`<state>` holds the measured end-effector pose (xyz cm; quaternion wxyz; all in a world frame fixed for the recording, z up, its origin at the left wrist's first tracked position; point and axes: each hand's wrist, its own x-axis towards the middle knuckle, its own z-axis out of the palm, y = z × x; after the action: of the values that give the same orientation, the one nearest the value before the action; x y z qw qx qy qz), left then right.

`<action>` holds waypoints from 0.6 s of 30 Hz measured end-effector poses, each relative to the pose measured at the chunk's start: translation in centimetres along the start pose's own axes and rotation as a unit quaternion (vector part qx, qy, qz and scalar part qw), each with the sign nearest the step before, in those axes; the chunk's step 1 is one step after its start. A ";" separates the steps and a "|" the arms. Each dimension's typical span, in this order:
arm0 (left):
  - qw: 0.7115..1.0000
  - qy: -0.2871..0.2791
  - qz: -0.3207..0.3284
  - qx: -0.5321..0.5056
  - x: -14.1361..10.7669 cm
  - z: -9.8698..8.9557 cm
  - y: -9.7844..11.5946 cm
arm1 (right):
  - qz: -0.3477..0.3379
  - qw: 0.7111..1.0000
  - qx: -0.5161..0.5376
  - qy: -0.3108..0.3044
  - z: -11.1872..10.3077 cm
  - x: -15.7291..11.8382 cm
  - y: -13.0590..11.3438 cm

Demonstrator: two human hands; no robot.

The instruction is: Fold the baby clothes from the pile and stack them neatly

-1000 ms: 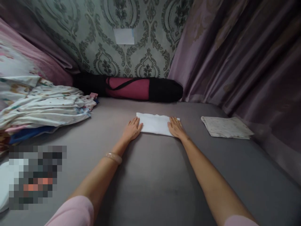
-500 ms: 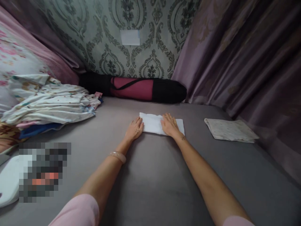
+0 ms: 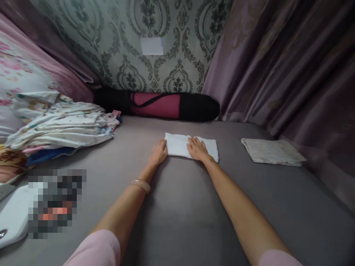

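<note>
White cloth [image 3: 177, 145] lies on the grey sheet [image 3: 177, 207], already folded flat; the right hand [image 3: 197, 149] rests on it, fingers spread, while the left hand [image 3: 159, 151] meets its left edge, grip unclear. Patterned cloth [image 3: 273, 151], right, is folded; the clothes heap [image 3: 66, 120], left, is not.

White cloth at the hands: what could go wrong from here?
The right hand lies flat on the white cloth while the left hand is at its left edge, so an uneven push could bunch or skew it.
The cloth's far edge looks slightly wavy; pressing down might set a crease there.
The left fingertips are hard to make out, so a lift now could leave that corner behind.
</note>
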<state>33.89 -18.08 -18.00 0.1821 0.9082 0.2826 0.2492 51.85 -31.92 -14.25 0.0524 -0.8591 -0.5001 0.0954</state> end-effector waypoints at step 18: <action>0.999 0.015 0.000 -0.047 0.0 0.1 -0.4 | -0.049 0.995 0.005 0.081 1.9 1.5 -4.9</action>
<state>33.79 -17.74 -18.27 0.2208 0.8948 0.2732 0.2757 47.98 -28.15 -15.37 0.1020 -0.8381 -0.5352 0.0254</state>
